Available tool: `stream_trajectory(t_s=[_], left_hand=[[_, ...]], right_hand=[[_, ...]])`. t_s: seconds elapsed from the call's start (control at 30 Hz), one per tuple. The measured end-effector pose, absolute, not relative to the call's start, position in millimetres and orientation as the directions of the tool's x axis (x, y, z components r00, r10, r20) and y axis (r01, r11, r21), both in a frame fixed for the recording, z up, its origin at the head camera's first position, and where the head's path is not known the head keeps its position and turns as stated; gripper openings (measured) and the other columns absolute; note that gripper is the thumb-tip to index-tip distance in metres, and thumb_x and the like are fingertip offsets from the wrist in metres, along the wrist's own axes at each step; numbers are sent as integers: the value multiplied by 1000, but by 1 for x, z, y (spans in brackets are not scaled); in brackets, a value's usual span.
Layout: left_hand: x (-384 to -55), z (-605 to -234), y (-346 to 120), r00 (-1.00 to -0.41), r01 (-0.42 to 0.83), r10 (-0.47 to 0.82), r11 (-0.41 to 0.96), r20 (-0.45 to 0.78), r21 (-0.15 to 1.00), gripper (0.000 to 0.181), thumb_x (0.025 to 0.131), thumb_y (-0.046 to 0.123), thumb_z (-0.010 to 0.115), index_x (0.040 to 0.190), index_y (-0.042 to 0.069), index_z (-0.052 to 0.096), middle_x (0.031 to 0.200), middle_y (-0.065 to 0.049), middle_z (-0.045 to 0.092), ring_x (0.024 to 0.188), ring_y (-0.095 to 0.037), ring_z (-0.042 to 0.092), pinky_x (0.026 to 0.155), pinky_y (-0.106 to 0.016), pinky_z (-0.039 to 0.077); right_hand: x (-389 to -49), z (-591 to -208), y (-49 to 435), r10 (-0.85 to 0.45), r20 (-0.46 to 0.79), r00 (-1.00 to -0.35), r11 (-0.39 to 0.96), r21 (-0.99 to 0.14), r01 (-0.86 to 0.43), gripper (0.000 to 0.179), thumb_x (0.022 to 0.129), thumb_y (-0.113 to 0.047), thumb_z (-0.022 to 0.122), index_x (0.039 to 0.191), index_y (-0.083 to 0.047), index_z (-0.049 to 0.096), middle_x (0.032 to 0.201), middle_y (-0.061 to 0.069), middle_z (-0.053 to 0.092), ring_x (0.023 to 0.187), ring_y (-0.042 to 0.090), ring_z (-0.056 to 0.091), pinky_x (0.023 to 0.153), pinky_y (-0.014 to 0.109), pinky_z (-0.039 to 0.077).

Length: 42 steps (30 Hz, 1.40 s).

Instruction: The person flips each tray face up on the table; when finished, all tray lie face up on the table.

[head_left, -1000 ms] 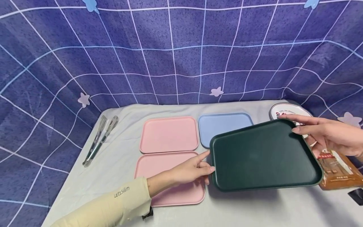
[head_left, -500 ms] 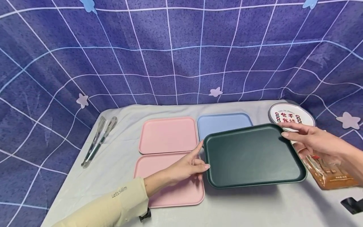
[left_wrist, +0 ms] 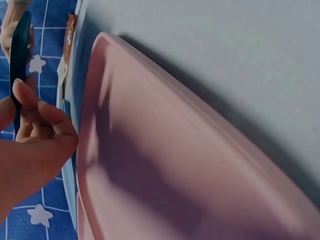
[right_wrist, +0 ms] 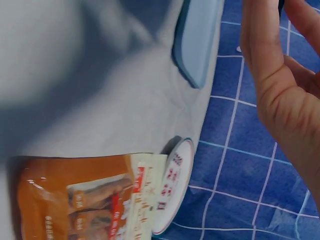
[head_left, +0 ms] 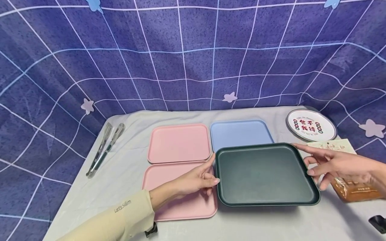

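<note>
A dark green rectangular tray [head_left: 268,175] is held between my two hands, just above the table. My left hand [head_left: 194,180] pinches its left edge, thumb on top and the other fingers beneath, as the left wrist view also shows. At the tray's right edge, my right hand [head_left: 340,164] grips the rim with thumb and fingers. Beneath my left forearm lies a pink tray [head_left: 184,211], with another pink tray [head_left: 179,144] behind it. Behind the green tray is a light blue tray [head_left: 241,132], its front part hidden.
At the left lie metal tongs [head_left: 105,150]. A white oval plate [head_left: 310,125] with red characters stands at the back right. In front of it is an orange-brown food packet [right_wrist: 85,195], partly behind my right hand in the head view. A blue gridded cloth [head_left: 199,60] hangs behind the table.
The green tray has moved left and its raised right side has come down, so it lies more level. My right hand has moved left and down with it, uncovering the plate.
</note>
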State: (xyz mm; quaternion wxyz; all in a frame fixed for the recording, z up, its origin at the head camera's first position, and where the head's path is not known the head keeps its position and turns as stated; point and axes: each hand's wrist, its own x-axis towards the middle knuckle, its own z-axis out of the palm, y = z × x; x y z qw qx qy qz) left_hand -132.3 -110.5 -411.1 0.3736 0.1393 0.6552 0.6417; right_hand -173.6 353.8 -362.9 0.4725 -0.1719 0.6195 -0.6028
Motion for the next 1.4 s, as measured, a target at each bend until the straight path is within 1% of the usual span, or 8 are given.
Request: stream_trajectory(t_s=[0.1, 0.23, 0.37, 0.5, 0.7, 0.9, 1.1, 1.4], left_hand=[[-132, -412, -112, -653, -304, 689, 140, -313, 942, 96, 99, 10, 61, 160, 38, -8, 80, -5, 62, 62, -11, 59, 67, -27, 50], [-133, -413, -113, -636, -312, 705, 139, -315, 940, 97, 99, 7, 60, 160, 36, -9, 82, -3, 63, 63, -9, 59, 67, -26, 49], [-132, -415, -112, -647, -327, 687, 141, -331, 934, 98, 97, 5, 62, 161, 35, -7, 83, -5, 65, 61, -8, 58, 65, -26, 50], [-130, -417, -110, -657, -335, 668, 157, -350, 929, 99, 96, 3, 63, 161, 32, -6, 86, -13, 69, 61, -9, 59, 64, -26, 51], [-128, -417, -107, -666, -339, 646, 182, -372, 923, 99, 95, 3, 64, 162, 32, -3, 87, -19, 70, 63, -11, 59, 65, -27, 50], [-127, -418, -105, -685, -315, 623, 216, -378, 924, 98, 95, 1, 63, 162, 29, -2, 87, -21, 69, 63, -12, 59, 62, -26, 49], [-127, -420, -100, -695, -304, 617, 214, -370, 928, 98, 94, -3, 61, 162, 24, -5, 82, -15, 67, 62, -13, 58, 61, -25, 49], [-126, -418, -98, -692, -301, 617, 225, -375, 926, 98, 94, -2, 62, 162, 21, -5, 80, -11, 68, 61, -13, 59, 61, -24, 50]], right_hand=[[-172, -367, 355, -812, -375, -447, 174, -887, 427, 84, 102, 9, 36, 157, -51, 15, 123, 2, 50, 95, 17, 66, 84, 49, 59], [-171, -372, 353, -834, -345, -431, 140, -888, 439, 86, 101, 11, 36, 159, -46, 8, 116, -1, 53, 95, 16, 66, 84, 48, 59], [-169, -376, 352, -810, -373, -453, 180, -893, 413, 88, 100, 10, 40, 159, -47, 7, 110, -3, 53, 93, 17, 66, 80, 49, 60], [-166, -382, 352, -768, -430, -476, 241, -881, 407, 88, 100, 6, 45, 158, -49, 9, 108, -4, 52, 91, 19, 66, 77, 49, 61], [-161, -392, 350, -738, -455, -497, 261, -873, 412, 86, 99, 5, 48, 155, -51, 16, 107, -1, 55, 89, 17, 66, 75, 46, 61], [-159, -399, 347, -716, -448, -535, 273, -885, 377, 87, 99, 2, 50, 159, -43, 7, 105, 0, 54, 88, 18, 66, 75, 46, 61], [-159, -405, 344, -692, -439, -573, 304, -897, 319, 85, 99, 0, 52, 161, -35, 6, 106, 3, 55, 86, 19, 67, 73, 48, 61], [-155, -413, 343, -703, -443, -557, 284, -892, 352, 80, 100, -2, 52, 160, -35, 12, 104, 1, 57, 86, 16, 65, 72, 44, 61]])
